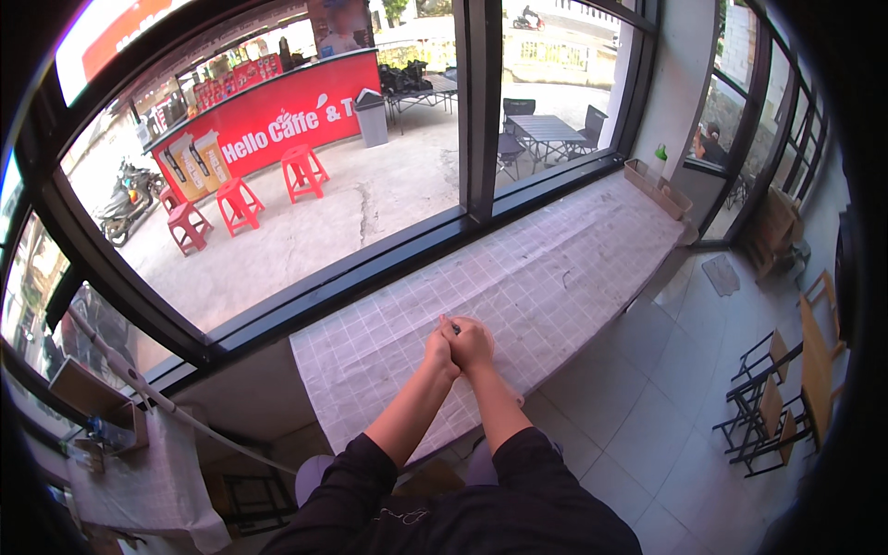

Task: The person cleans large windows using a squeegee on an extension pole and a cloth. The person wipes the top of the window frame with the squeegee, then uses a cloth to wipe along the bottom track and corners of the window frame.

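Both forearms, in black sleeves, reach over the near part of a long table with a pale checked tablecloth (546, 268). At the middle, my left hand (441, 351) and my right hand (473, 342) come together, the fingers closed and pressed against each other. Between them a small dark spot shows near the thumbs; whether it is a held thing I cannot make out. Most of the fingers are hidden by the backs of the hands. No other thing lies close to them on the cloth.
A shallow tray (658, 190) with a green-topped bottle (660, 153) stands at the table's far right end. Dark-framed windows (476, 111) run along the far edge. Wooden folding chairs (770, 412) are at right; another covered table (153, 476) holds a wooden box at left.
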